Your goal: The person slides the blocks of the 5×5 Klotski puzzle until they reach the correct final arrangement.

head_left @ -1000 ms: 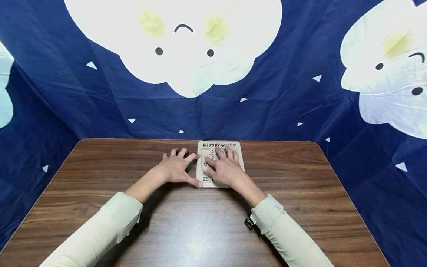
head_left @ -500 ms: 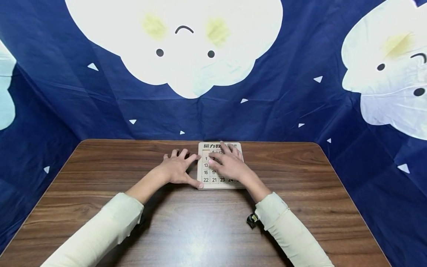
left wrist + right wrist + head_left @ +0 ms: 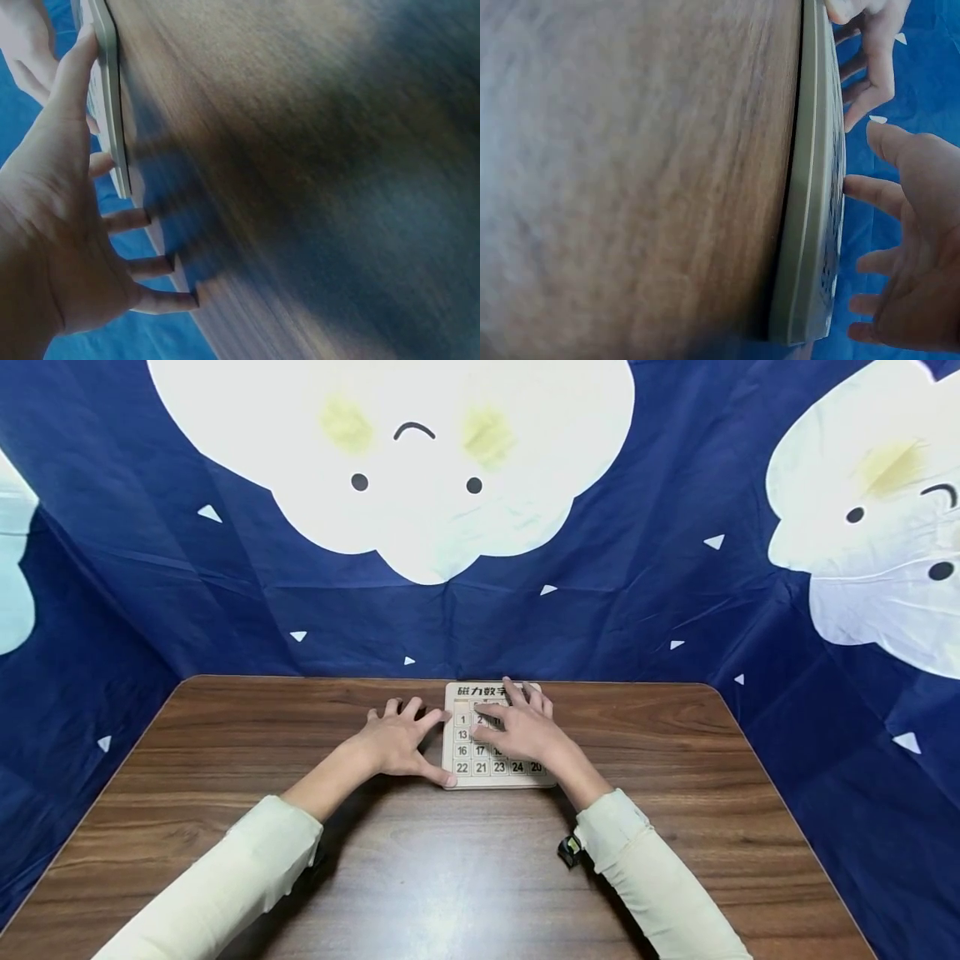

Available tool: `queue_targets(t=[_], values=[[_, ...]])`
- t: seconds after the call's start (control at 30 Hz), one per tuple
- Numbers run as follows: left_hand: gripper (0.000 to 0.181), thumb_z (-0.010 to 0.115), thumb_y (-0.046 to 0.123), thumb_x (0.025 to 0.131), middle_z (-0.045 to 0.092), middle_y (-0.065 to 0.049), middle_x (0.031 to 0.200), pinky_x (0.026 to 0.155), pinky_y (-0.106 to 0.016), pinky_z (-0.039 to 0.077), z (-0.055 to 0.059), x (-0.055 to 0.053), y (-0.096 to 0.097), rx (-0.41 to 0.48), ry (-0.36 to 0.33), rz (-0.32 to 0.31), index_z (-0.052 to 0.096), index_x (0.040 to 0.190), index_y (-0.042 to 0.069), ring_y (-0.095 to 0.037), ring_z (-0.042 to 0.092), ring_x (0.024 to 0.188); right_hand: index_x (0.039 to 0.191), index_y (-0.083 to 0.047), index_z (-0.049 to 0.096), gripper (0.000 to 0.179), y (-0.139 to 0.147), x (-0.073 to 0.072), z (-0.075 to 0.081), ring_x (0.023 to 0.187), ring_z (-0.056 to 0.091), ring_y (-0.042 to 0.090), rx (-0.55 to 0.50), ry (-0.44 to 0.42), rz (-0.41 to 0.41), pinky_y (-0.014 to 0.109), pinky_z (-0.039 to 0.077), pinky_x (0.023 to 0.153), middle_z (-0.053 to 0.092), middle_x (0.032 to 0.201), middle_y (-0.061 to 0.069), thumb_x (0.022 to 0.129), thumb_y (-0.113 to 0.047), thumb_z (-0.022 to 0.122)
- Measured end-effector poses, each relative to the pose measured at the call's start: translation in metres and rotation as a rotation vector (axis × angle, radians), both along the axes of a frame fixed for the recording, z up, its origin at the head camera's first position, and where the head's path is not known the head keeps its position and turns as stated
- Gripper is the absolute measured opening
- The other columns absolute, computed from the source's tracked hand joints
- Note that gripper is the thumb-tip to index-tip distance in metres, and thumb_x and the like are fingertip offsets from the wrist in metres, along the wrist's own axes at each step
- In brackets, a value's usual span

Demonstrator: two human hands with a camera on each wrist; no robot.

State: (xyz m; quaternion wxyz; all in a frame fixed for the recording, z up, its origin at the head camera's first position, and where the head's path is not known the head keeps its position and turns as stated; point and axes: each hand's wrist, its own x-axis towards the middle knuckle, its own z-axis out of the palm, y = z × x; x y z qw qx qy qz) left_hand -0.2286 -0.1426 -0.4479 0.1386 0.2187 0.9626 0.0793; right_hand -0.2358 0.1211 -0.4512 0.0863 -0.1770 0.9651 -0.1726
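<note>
A pale number slide puzzle (image 3: 499,778) lies near the table's far edge, its small square tiles printed with black numbers. At its top left corner is a slot with no tile. My left hand (image 3: 397,743) spreads its fingers beside the board, thumb on the lower left corner and index finger at the left edge; the left wrist view shows the thumb (image 3: 73,75) on the frame. Over the tiles is my right hand (image 3: 528,732), fingers extended, index fingertip at the upper rows. In the right wrist view, that index finger (image 3: 874,193) meets the board's face. Some right-side tiles are hidden beneath this hand.
The board rests on a brown wood-grain table (image 3: 420,877). Behind the far edge hangs a dark blue cloth (image 3: 360,610) with white cloud prints. A small black device (image 3: 570,851) sits at the right sleeve's cuff.
My right hand has shifted right across the board, uncovering the bottom row and several tiles on the left. My left hand stays at the board's left edge.
</note>
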Motion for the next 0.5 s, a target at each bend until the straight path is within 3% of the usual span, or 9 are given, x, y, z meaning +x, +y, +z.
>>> queue_targets(t=[0.23,0.5], values=[[0.124,0.080,0.096,0.072,0.045,-0.022,0.166,0.121,-0.093,0.031,0.002,-0.002,0.003,-0.006,-0.015,-0.003,0.042,0.172,0.033,-0.070,0.032,0.160,0.165,-0.038,0.059,0.061,-0.009,-0.002,0.003,0.174,0.013,0.056,0.051,0.015,0.032,0.079,0.013,0.137,0.018,0.190,0.020,0.110,-0.065,0.057],[0.127,0.079,0.096,0.074,0.042,-0.023,0.169,0.122,-0.094,0.028,0.001,-0.003,0.004,-0.019,-0.032,-0.003,0.039,0.174,0.031,-0.071,0.028,0.162,0.163,-0.032,0.062,0.060,-0.021,0.000,0.004,0.174,0.012,0.056,0.026,0.038,0.046,0.078,0.014,0.137,0.020,0.189,0.019,0.110,-0.060,0.059]])
